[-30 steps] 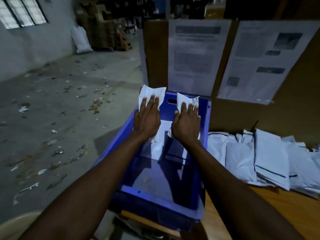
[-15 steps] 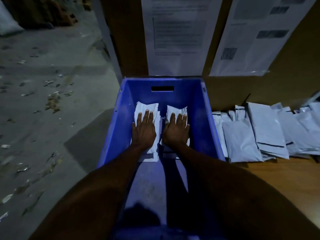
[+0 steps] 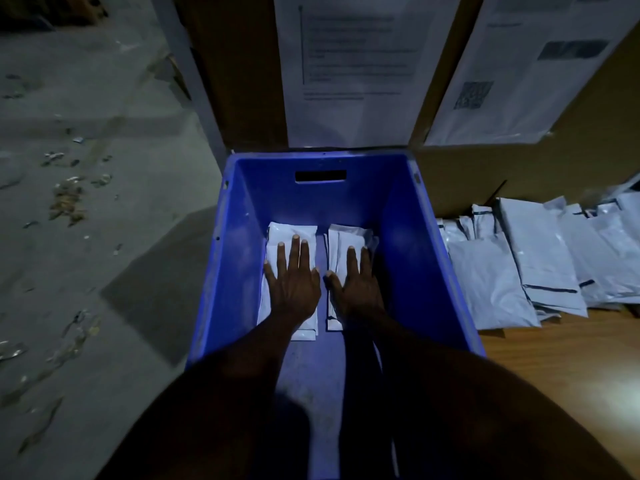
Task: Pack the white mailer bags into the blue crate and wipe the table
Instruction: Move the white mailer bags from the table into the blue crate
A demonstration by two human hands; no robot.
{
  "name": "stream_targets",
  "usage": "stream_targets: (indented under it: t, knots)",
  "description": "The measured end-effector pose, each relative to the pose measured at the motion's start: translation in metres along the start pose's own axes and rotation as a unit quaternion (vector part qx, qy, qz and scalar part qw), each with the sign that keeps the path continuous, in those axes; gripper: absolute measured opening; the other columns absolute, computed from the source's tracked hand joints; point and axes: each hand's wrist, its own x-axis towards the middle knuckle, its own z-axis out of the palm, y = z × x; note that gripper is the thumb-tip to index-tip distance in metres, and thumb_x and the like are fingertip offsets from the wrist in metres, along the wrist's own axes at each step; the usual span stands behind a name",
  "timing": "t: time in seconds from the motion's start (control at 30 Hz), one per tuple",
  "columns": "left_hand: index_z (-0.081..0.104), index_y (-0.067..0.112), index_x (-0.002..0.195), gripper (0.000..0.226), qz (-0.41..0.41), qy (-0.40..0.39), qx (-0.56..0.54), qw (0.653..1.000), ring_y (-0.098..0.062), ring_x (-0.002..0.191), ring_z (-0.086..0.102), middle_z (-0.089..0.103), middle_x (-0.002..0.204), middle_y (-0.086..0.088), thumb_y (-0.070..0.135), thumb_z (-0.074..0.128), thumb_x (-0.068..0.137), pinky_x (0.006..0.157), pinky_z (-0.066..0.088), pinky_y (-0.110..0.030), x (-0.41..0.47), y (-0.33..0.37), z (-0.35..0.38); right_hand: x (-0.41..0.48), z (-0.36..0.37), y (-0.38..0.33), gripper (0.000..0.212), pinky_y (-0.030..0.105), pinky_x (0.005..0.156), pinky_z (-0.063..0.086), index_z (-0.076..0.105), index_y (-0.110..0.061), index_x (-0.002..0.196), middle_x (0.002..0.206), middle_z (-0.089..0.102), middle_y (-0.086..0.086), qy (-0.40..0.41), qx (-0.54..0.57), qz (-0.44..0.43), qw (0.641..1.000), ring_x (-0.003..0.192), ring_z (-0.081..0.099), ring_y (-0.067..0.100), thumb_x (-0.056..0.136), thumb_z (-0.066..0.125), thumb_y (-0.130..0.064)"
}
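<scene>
Both hands reach down into the blue crate (image 3: 408, 258) in the middle of the frame. The left hand (image 3: 292, 284) lies flat, fingers spread, on one small stack of white bags (image 3: 292, 231). The right hand (image 3: 356, 291) lies flat the same way on a second stack (image 3: 348, 234) just beside it. The crate is smooth plastic, box-shaped, with one slot handle. At the right, more shiny, floppy bags (image 3: 502, 271) overlap on the wooden table (image 3: 571, 362), too many to count. Two paper sheets (image 3: 349, 64) hang on brown cardboard (image 3: 242, 81) up top.
</scene>
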Motion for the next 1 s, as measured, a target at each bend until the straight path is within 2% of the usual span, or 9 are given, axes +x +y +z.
stream_targets:
  t: [0.1, 0.2, 0.33, 0.37, 0.43, 0.57, 0.7, 0.83, 1.0]
  knots:
    - [0.019, 0.019, 0.164, 0.069, -0.004, -0.015, -0.005, 1.0, -0.028, 0.158, 0.011, 0.011, 0.171, -0.002, 0.05, 0.012, 0.103, 0.121, 0.002, -0.061, 0.001, 0.001, -0.003, -0.001, -0.008, -0.006, 0.092, 0.04, 0.122, 0.018, -0.002, -0.022, 0.163, 0.17, -0.008, 0.009, -0.028, 0.005, 0.022, 0.999, 0.156, 0.008, 0.03, 0.096, 0.04, -0.07]
    - [0.011, 0.023, 0.164, 0.072, -0.015, -0.023, -0.023, 0.999, -0.027, 0.159, 0.001, 0.002, 0.172, 0.001, 0.053, 0.006, 0.099, 0.12, -0.011, -0.059, 0.002, 0.005, -0.016, -0.004, -0.017, -0.018, 0.09, 0.041, 0.124, 0.01, 0.004, -0.022, 0.163, 0.17, -0.006, 0.01, 0.006, -0.034, 0.002, 0.999, 0.156, 0.002, 0.03, 0.095, 0.032, -0.074]
    - [0.01, 0.023, 0.165, 0.067, -0.022, -0.022, -0.06, 0.998, -0.026, 0.158, -0.006, -0.007, 0.172, 0.002, 0.046, 0.02, 0.103, 0.124, 0.0, -0.059, 0.007, 0.017, -0.055, 0.003, -0.042, -0.045, 0.08, 0.058, 0.122, 0.018, 0.009, -0.028, 0.162, 0.17, -0.001, 0.008, 0.02, -0.086, 0.016, 0.996, 0.156, -0.007, 0.033, 0.097, 0.02, -0.073]
    - [0.012, 0.022, 0.164, 0.065, -0.015, -0.01, -0.072, 0.997, -0.026, 0.158, -0.006, -0.006, 0.172, 0.001, 0.043, 0.027, 0.105, 0.125, 0.003, -0.057, 0.011, 0.022, -0.069, 0.005, -0.051, -0.054, 0.079, 0.058, 0.123, 0.016, 0.01, -0.029, 0.162, 0.17, 0.002, 0.008, 0.032, -0.083, 0.011, 0.996, 0.156, -0.005, 0.034, 0.096, 0.016, -0.073]
    - [0.015, 0.021, 0.163, 0.063, 0.0, 0.021, -0.108, 0.994, -0.025, 0.159, -0.005, -0.004, 0.172, 0.001, 0.037, 0.037, 0.107, 0.126, 0.008, -0.056, 0.019, 0.033, -0.102, 0.007, -0.075, -0.071, 0.074, 0.056, 0.123, 0.008, 0.011, -0.03, 0.162, 0.17, 0.004, 0.008, 0.058, -0.071, -0.005, 0.996, 0.156, -0.004, 0.033, 0.1, 0.023, -0.067]
    - [0.02, 0.019, 0.163, 0.058, 0.035, 0.104, -0.144, 0.983, -0.024, 0.159, -0.001, -0.001, 0.173, 0.001, 0.031, 0.036, 0.109, 0.126, 0.012, -0.054, 0.025, 0.048, -0.171, 0.006, -0.138, -0.1, 0.07, 0.055, 0.124, 0.012, 0.015, -0.029, 0.162, 0.17, 0.008, 0.006, 0.131, -0.059, -0.076, 0.987, 0.157, 0.0, 0.03, 0.103, 0.033, -0.06]
    - [0.029, 0.018, 0.16, 0.06, 0.064, 0.215, -0.139, 0.965, -0.027, 0.158, 0.009, 0.013, 0.172, -0.003, 0.039, 0.034, 0.105, 0.123, 0.021, -0.061, 0.015, 0.062, -0.227, -0.009, -0.205, -0.113, 0.074, 0.051, 0.124, 0.013, 0.02, -0.032, 0.161, 0.17, 0.012, 0.004, 0.219, -0.064, -0.151, 0.962, 0.157, 0.003, 0.028, 0.099, 0.033, -0.069]
    - [0.026, 0.021, 0.161, 0.063, 0.087, 0.273, -0.14, 0.948, -0.025, 0.159, 0.004, 0.01, 0.172, 0.0, 0.05, 0.033, 0.105, 0.124, 0.013, -0.058, -0.003, 0.1, -0.264, -0.029, -0.262, -0.1, 0.083, 0.054, 0.123, 0.006, 0.014, -0.036, 0.162, 0.171, 0.004, 0.001, 0.26, -0.062, -0.173, 0.948, 0.157, -0.006, 0.024, 0.092, 0.032, -0.079]
    - [0.021, 0.023, 0.163, 0.065, 0.132, 0.288, -0.145, 0.937, -0.021, 0.159, -0.002, 0.006, 0.173, 0.002, 0.051, 0.032, 0.106, 0.126, 0.01, -0.058, -0.026, 0.177, -0.276, -0.052, -0.32, -0.047, 0.081, 0.057, 0.124, 0.009, 0.014, -0.037, 0.161, 0.171, 0.002, -0.003, 0.287, -0.093, -0.162, 0.94, 0.157, -0.007, 0.024, 0.093, 0.026, -0.08]
